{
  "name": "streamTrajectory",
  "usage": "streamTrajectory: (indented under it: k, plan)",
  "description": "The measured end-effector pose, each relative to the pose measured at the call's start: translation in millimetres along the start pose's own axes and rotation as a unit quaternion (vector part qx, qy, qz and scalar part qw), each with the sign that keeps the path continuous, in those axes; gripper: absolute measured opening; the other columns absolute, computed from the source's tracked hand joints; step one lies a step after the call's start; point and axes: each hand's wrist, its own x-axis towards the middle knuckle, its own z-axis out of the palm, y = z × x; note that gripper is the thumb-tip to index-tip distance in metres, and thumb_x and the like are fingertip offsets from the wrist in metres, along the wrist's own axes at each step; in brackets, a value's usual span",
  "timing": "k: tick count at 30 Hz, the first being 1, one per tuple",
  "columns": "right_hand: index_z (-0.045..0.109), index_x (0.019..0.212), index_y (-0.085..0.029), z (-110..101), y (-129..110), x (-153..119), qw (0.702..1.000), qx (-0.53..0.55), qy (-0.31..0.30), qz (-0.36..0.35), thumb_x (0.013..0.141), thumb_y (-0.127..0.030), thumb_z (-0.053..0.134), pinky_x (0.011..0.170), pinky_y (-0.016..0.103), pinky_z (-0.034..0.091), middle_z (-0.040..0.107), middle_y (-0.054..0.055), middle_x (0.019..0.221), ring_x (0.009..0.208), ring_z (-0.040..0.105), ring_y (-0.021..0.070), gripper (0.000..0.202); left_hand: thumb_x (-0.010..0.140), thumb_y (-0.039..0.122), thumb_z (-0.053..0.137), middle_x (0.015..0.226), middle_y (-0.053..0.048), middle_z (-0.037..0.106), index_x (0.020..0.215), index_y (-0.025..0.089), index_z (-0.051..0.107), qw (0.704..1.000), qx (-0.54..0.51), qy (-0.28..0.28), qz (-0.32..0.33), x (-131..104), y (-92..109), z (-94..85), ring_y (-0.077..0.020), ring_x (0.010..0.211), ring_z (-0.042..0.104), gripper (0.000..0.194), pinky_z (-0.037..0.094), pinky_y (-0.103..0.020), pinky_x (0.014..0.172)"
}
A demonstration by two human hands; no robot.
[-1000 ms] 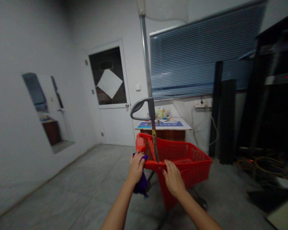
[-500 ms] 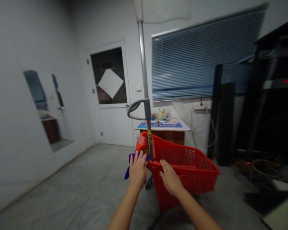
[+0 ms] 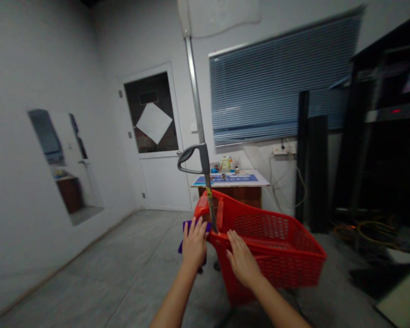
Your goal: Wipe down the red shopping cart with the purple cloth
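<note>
A red plastic shopping cart [image 3: 273, 259] with perforated basket sides stands in front of me. A metal pole [image 3: 195, 86] with a grey loop handle [image 3: 193, 159] rises from its near-left corner. My left hand [image 3: 194, 243] lies palm down with fingers spread over the purple part [image 3: 207, 226] beside the red handle end. My right hand [image 3: 242, 259] rests flat against the near upper edge of the basket, its fingers stretched out. Neither hand is wrapped round anything.
Behind the cart is a small table [image 3: 232, 183] with bottles and small items. A white door [image 3: 164, 182] and a wall mirror [image 3: 66, 168] are at the left. Dark racks [image 3: 379, 159], cables [image 3: 379, 234] and a black panel [image 3: 382, 278] are on the right.
The cart's far end has swung right and a little nearer, and the pole and handle have shifted left. Both hands keep nearly the same place on the cart.
</note>
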Motion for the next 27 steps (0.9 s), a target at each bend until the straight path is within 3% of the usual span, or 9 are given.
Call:
streamTrajectory:
  k: [6,11,15,19,27]
  plan:
    - [0.034,0.146,-0.010,1,-2,0,1.000,0.006,-0.006,0.014,0.095,-0.028,0.037,0.117,0.045,0.029,0.034,0.013,0.152,0.142,0.027,0.0228,0.055,0.096,0.018,0.039,0.145,-0.008,0.048,0.133,0.022,0.053,0.997,-0.003,0.038,-0.065,0,-1,16.4,-0.0297,0.139,0.036,0.041,0.028,-0.058,0.112]
    - [0.032,0.147,-0.010,0,-4,-2,1.000,0.009,-0.004,0.015,0.094,-0.027,0.037,0.117,0.045,0.028,0.032,0.013,0.153,0.143,0.025,0.0223,0.056,0.094,0.017,0.043,0.149,-0.006,0.043,0.134,0.024,0.053,0.999,0.017,0.030,-0.012,-7,6,21.2,-0.0287,0.144,0.025,0.042,0.025,-0.055,0.114]
    - [0.031,0.148,-0.010,-5,-6,-2,1.000,0.012,-0.023,0.018,0.094,-0.027,0.037,0.118,0.044,0.026,0.031,0.012,0.154,0.143,0.024,0.0217,0.057,0.095,0.020,0.043,0.146,-0.006,0.047,0.135,0.026,0.052,0.999,0.038,0.018,-0.008,-2,-4,11.5,-0.0288,0.139,0.035,0.042,0.023,-0.057,0.115]
    - [0.030,0.148,-0.009,-5,-8,-1,0.998,0.011,-0.043,0.032,0.093,-0.027,0.037,0.119,0.041,0.023,0.028,0.011,0.155,0.144,0.020,0.0203,0.059,0.097,0.018,0.038,0.144,-0.008,0.049,0.137,0.022,0.050,0.995,0.058,0.065,-0.043,-6,-10,17.4,-0.0297,0.135,0.041,0.042,0.030,-0.058,0.111]
    - [0.022,0.151,-0.014,-10,-2,4,0.994,0.053,-0.090,0.031,0.097,-0.034,0.030,0.119,0.041,0.021,0.021,0.007,0.158,0.146,0.014,0.0184,0.059,0.095,0.015,0.041,0.142,-0.007,0.051,0.139,0.024,0.049,0.981,0.039,0.162,0.095,-28,11,23.9,-0.0252,0.138,0.038,0.045,0.030,-0.048,0.113]
